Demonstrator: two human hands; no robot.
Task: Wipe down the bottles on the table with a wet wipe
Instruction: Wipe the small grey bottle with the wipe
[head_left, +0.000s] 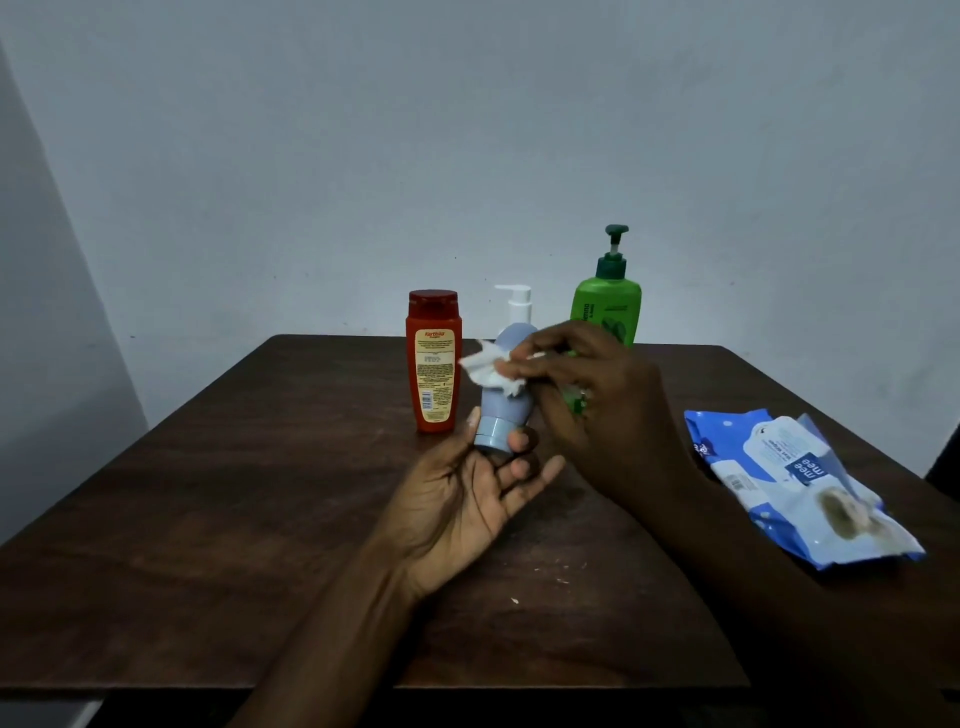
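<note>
Dark wood table (208, 519), grey wall (467, 130), bottles, wipes pack (800, 483)

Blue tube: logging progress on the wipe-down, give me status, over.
Left hand grips blue tube by its cap. Right hand rubs wet wipe on it. Nothing in the way.
</note>
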